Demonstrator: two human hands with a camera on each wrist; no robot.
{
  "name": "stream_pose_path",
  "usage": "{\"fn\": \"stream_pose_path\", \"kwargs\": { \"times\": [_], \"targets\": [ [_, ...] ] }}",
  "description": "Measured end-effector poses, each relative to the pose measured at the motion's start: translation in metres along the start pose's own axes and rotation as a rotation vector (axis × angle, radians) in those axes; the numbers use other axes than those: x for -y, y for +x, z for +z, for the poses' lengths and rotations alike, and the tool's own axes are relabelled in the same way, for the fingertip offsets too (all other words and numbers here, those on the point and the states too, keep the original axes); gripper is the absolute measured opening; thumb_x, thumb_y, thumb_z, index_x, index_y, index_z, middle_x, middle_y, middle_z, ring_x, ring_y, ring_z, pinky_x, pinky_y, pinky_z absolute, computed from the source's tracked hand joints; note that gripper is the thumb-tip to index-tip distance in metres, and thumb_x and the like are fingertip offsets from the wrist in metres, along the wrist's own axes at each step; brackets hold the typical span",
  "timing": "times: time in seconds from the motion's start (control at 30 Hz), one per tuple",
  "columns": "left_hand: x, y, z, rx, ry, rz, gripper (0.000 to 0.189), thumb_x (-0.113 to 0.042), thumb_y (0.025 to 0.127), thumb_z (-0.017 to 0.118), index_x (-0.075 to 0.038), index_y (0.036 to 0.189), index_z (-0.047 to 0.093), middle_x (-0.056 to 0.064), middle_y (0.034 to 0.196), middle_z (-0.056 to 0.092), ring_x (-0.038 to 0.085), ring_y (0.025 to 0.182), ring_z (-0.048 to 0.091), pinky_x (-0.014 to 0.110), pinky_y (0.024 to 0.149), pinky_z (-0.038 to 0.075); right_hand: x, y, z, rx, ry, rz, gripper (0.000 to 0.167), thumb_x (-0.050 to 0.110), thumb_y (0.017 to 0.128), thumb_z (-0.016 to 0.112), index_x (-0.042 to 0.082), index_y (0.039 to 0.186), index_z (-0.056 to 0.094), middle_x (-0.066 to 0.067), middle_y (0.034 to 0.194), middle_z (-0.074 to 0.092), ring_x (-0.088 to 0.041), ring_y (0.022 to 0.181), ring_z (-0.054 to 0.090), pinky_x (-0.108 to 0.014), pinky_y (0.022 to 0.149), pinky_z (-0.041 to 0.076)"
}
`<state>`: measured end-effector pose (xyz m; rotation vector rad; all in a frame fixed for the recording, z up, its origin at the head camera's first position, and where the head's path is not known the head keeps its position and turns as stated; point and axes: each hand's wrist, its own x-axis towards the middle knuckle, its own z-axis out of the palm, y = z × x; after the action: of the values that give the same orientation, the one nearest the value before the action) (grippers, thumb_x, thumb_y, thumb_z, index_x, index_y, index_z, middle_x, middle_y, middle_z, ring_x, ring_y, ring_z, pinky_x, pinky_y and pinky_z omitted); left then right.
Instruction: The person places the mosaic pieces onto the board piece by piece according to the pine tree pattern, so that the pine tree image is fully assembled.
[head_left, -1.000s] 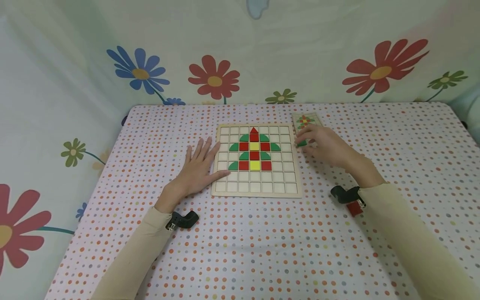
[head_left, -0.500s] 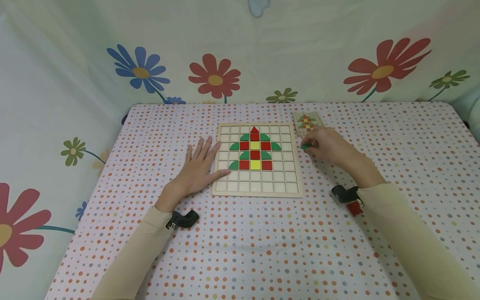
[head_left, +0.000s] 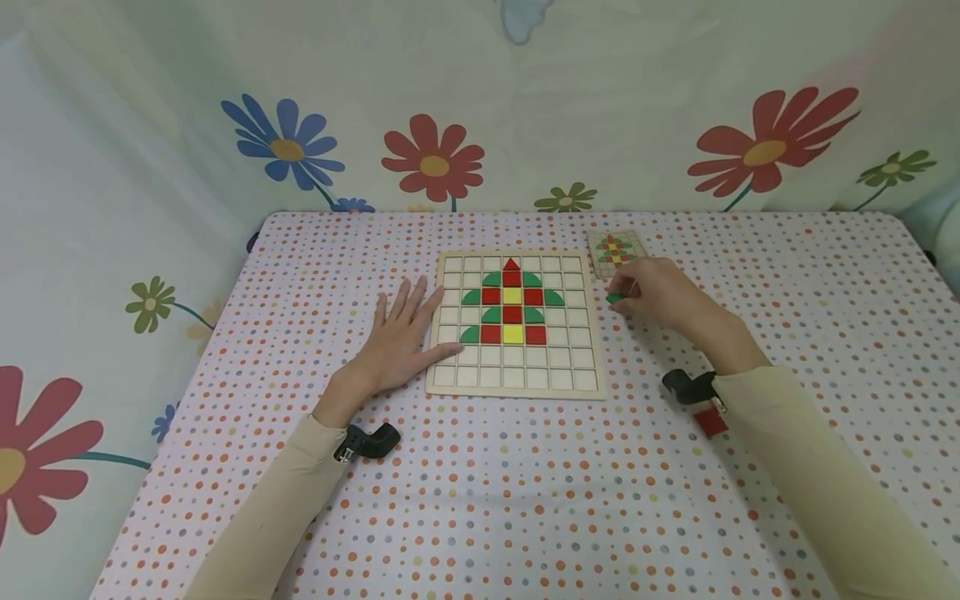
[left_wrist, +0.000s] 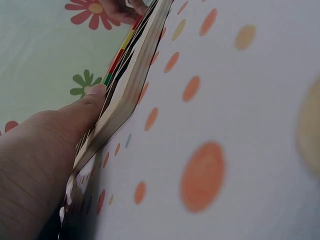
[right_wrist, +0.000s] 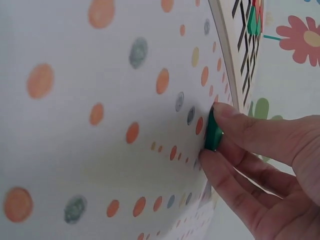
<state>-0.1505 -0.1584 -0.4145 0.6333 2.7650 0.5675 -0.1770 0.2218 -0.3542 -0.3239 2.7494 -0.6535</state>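
A pale wooden grid board (head_left: 517, 381) lies on the table, bearing a tree pattern of red, yellow and green pieces. On its left edge rests my left hand (head_left: 390, 350), fingers spread and thumb over the lower cells; the left wrist view shows that thumb (left_wrist: 90, 107) on the rim. Just right of the board, my right hand (head_left: 663, 300) pinches a small green piece (right_wrist: 213, 131) between thumb and fingertips, low at the tabletop. Part of the piece is hidden by the fingers. Above that hand lies a small pattern card (head_left: 604, 268) with a similar tree.
A red piece (head_left: 710, 422) lies on the dotted tablecloth beneath the right wrist's camera (head_left: 686, 388), partly covered. Behind the table's back edge hangs a flowered curtain (head_left: 630, 108).
My right hand has drawn its fingers together on the green piece and shifted slightly right, uncovering more of the card. The left hand stays in place on the board.
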Motion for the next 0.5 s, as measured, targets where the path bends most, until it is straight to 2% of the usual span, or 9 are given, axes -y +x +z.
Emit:
{"fn": "stream_pose_path", "kwargs": {
  "times": [0.27,0.5],
  "targets": [
    [0.000,0.000,0.000,0.000,0.002,-0.004,0.094,-0.060,0.103,0.056,-0.015,0.170,0.009,0.013,0.176,-0.005,0.032,0.160,-0.014,0.057,0.125,-0.014,-0.010,0.002,-0.004,0.007,0.063,0.052,0.020,0.007,0.093,0.079,-0.005,0.107,0.072,-0.021,0.104,0.067,-0.035,0.097,0.060,-0.050,0.084,0.049],
    [-0.001,0.000,0.000,-0.001,0.006,-0.002,0.096,-0.061,0.102,0.057,-0.015,0.170,0.009,0.013,0.176,-0.005,0.032,0.160,-0.014,0.057,0.125,-0.014,-0.016,0.002,-0.006,-0.014,0.102,0.090,0.025,0.013,0.090,0.084,-0.003,0.104,0.071,-0.016,0.098,0.067,-0.031,0.091,0.060,-0.040,0.076,0.047]
  ]
}}
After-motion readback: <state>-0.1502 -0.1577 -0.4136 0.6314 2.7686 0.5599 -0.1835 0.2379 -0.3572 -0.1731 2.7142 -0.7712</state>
